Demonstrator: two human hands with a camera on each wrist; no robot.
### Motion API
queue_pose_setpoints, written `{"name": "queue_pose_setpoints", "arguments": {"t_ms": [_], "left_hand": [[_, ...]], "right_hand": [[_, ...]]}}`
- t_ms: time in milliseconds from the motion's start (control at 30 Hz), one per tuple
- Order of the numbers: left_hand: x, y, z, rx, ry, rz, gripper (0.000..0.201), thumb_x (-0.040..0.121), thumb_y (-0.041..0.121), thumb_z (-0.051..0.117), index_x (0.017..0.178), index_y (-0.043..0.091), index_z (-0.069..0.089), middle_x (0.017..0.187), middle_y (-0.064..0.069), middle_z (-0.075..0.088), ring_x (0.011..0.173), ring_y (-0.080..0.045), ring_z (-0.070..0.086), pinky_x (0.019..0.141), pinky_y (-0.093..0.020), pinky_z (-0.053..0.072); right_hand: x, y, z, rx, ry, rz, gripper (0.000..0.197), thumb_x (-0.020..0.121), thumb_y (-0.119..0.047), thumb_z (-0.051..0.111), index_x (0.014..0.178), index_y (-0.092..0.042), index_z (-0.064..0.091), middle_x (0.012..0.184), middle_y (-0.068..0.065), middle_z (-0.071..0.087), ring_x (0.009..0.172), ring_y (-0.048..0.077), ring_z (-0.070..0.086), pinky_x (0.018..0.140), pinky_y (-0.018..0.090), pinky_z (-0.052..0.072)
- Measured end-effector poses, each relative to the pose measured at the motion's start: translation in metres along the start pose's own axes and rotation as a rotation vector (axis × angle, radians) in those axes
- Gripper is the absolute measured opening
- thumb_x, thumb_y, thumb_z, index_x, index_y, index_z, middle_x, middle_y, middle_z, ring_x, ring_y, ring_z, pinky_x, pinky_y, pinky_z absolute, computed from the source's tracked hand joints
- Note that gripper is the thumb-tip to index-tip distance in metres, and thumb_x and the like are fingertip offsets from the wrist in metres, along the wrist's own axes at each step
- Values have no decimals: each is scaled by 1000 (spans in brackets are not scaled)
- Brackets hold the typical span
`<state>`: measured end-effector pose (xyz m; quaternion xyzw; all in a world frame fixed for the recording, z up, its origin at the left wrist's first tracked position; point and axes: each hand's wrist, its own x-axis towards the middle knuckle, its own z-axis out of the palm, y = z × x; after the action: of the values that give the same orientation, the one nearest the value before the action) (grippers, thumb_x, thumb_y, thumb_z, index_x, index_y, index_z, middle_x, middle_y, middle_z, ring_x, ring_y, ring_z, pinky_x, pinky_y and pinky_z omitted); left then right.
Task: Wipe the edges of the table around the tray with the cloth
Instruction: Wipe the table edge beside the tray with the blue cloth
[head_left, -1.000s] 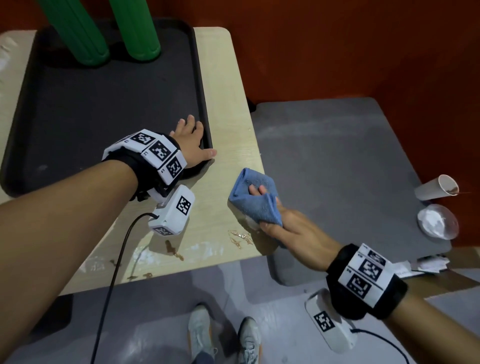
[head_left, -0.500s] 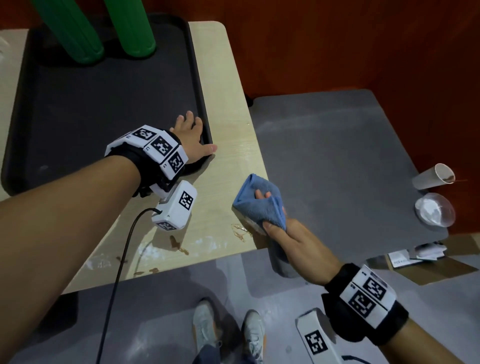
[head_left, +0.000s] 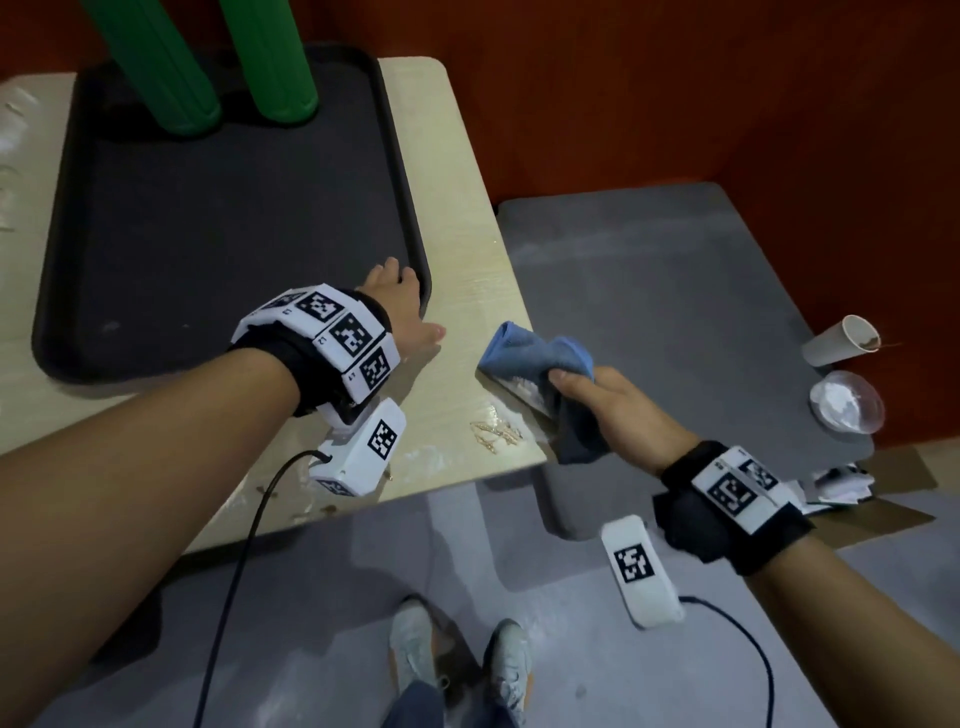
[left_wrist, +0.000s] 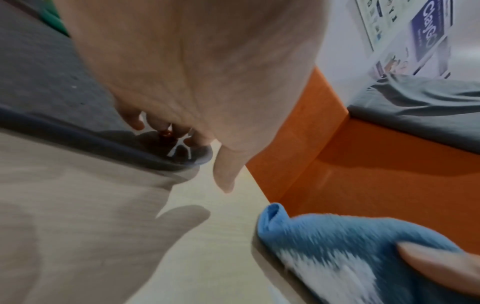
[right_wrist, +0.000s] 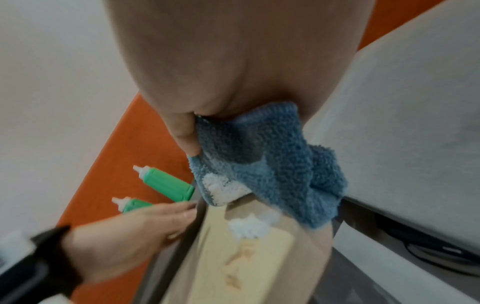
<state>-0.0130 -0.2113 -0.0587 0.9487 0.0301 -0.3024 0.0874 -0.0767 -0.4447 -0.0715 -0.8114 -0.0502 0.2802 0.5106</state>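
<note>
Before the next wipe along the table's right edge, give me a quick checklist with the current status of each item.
1. Cloth gripped by right hand: ok.
2. Cloth touching the table edge: ok, it sits at the right edge.
3. Left hand steadying the tray: ok, it rests on the near right corner.
4. White residue cleared from the near corner: not ok, some remains.
5. Brownish smears near the corner wiped: not ok.
6. Clean cloth face: not ok, white residue on it.
</note>
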Motion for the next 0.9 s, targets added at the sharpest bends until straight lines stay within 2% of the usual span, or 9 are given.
{"name": "queue_pose_setpoints", "arguments": {"t_ms": [100, 200, 267, 367, 467, 633, 733, 800, 900], "left_hand": [[-25, 5, 7, -9, 1, -14, 83, 96, 43, 44, 151, 1, -1, 160, -12, -11, 149, -25, -7, 121, -42, 12], [-44, 11, 15, -17, -1, -18, 74, 98, 37, 41, 151, 1, 3, 160, -12, -4, 149, -23, -2, 119, -42, 16], [-53, 14, 24, -11, 9, -15, 68, 99, 31, 39, 150, 1, 5, 159, -12, 4, 149, -23, 4, 118, -41, 20], [-61, 12, 29, 17, 34, -15, 58, 99, 17, 35, 148, 1, 9, 155, -11, 13, 145, -26, 12, 115, -42, 25], [-67, 9, 28, 40, 30, -20, 50, 98, 9, 31, 146, 1, 17, 154, -12, 15, 144, -27, 15, 115, -42, 25], [-76, 9, 28, 57, 29, 3, 56, 97, 1, 28, 150, 3, 11, 159, -11, 5, 147, -26, 9, 118, -40, 20], [-78, 9, 23, 66, 3, 11, 58, 96, 0, 28, 151, 5, 9, 159, -9, 3, 147, -24, 9, 116, -41, 21], [-79, 7, 21, 77, -2, 29, 59, 96, -1, 28, 151, 5, 6, 160, -8, 1, 148, -24, 7, 116, -42, 21], [-80, 0, 22, 84, -7, 72, 58, 96, -2, 26, 151, 4, 9, 161, -8, -6, 149, -22, 1, 117, -42, 17]], "right_hand": [[-7, -3, -3, 44, 32, -7, 32, 102, -23, 42, 75, -19, 59, 61, -17, 60, 61, 0, 54, 65, 16, 42], [-15, 1, 8, -31, 10, -3, 39, 95, -41, 44, 80, -7, 55, 72, -2, 54, 69, 14, 51, 71, 37, 45], [-19, 5, 15, -64, 20, 8, 43, 88, -51, 42, 80, -10, 52, 74, 1, 52, 69, 18, 49, 72, 45, 46], [-28, 11, 21, -99, 50, 2, 38, 91, -50, 41, 76, -16, 47, 71, -1, 47, 65, 15, 45, 67, 36, 39], [-40, 21, 24, -121, 72, -18, 36, 99, -39, 42, 72, -16, 41, 68, -3, 43, 60, 13, 40, 62, 29, 35], [-36, 13, 27, -86, 98, 22, 52, 87, -54, 40, 87, -5, 57, 79, 2, 57, 70, 17, 52, 73, 39, 44], [-35, 10, 30, 19, 146, 19, 41, 97, -42, 40, 93, -8, 63, 89, 9, 65, 79, 17, 56, 78, 36, 44], [-35, 9, 30, 141, 234, 42, 31, 101, -31, 41, 88, -15, 65, 87, 2, 68, 79, 11, 59, 74, 27, 44], [-34, 5, 29, 269, 337, 40, 28, 101, -27, 43, 83, -24, 64, 77, -16, 68, 67, -8, 62, 64, 10, 46]]}}
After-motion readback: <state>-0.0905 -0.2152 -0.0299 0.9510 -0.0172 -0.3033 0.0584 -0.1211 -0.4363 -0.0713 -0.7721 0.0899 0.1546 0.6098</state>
